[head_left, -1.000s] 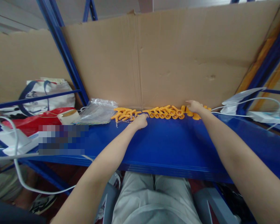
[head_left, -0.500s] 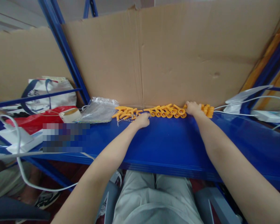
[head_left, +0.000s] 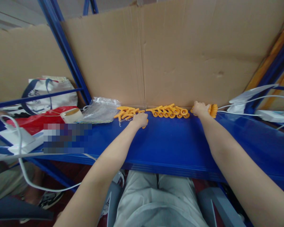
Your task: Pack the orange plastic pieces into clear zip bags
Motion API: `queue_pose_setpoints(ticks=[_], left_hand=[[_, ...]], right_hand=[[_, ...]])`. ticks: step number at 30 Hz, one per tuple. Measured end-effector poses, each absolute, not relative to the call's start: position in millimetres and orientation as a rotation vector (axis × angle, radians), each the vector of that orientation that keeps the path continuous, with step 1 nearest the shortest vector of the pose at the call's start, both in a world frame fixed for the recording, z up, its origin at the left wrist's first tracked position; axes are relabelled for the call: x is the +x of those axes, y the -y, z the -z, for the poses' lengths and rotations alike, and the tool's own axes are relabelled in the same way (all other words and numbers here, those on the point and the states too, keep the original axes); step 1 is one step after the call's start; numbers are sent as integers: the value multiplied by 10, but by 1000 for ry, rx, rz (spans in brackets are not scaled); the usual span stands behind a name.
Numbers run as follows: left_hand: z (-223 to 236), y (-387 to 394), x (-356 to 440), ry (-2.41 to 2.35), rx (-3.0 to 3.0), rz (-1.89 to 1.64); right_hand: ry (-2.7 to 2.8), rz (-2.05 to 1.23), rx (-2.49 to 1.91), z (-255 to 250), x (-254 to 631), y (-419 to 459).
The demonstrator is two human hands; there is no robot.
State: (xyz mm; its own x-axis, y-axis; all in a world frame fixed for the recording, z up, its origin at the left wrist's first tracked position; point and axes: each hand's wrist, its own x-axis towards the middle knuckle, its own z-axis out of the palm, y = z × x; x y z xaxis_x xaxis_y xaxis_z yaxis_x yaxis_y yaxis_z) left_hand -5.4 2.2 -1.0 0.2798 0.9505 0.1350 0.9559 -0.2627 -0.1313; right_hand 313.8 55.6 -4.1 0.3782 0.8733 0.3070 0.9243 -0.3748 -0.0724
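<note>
Left of centre, a pile of yellow corkscrew pieces [head_left: 125,113] with coiled metal worms lies against the cardboard. My left hand [head_left: 140,119] is closed at the pile's right end, with a bit of yellow corkscrew piece showing below its fingers. Several yellow bell-shaped pieces with long stems [head_left: 171,112] lie stacked in the middle, their round mouths facing me. Further right, my right hand [head_left: 201,108] is closed over yellow plastic pieces [head_left: 213,111], its fingers curled at their left side. What exactly lies under its fingers is mostly hidden.
A tall cardboard sheet [head_left: 191,56] backs the blue shelf [head_left: 170,142]. Clear plastic bags [head_left: 100,110], a red bag [head_left: 47,121] and a white power strip [head_left: 26,140] are at left. White cables [head_left: 239,113] run at right. Another person's leg and shoe [head_left: 50,199] show below left.
My left hand has shifted slightly left and closed, with a yellow corkscrew piece now showing below it. My right hand has gone from pointing left to curling over the yellow pieces.
</note>
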Motion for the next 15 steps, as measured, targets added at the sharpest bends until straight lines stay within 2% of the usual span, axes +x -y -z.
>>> queue_pose_setpoints(ticks=[8,15], left_hand=[[44,-80,-63,1830,-2425,123],[119,-122,-30,1586,-2556,242]], right_hand=[[1568,418,-2222,-24,3161,-496],[1501,423,-2032,-311,3218,-395]])
